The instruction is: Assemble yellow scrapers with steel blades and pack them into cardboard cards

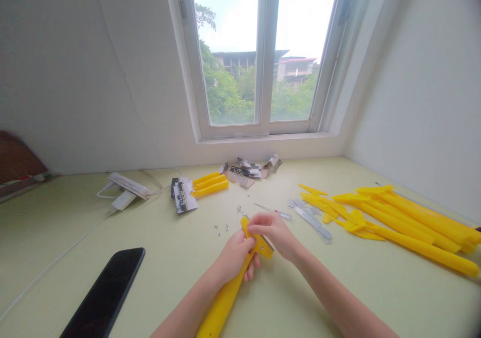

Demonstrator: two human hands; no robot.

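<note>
A yellow scraper-like tool [225,298] with a long handle and a crosswise head slants up from the bottom centre. My left hand [235,258] is wrapped round it just below the head. At the head, my right hand [271,230] has its fingers bent against the upper part; whether they pinch a small piece is hidden. A screw shows on the head's right part, and a dark edge runs along its far side. Small metal nuts or screws [226,227] lie beyond my left hand. Just past my right hand is a screwdriver [281,214].
Grey blades [311,220] and many yellow handles and parts [406,218] lie at the right. Packaged yellow tools [210,184] and torn packaging [246,173] are near the window. A black phone [105,293] lies front left, a white power strip [130,185] with cables behind it.
</note>
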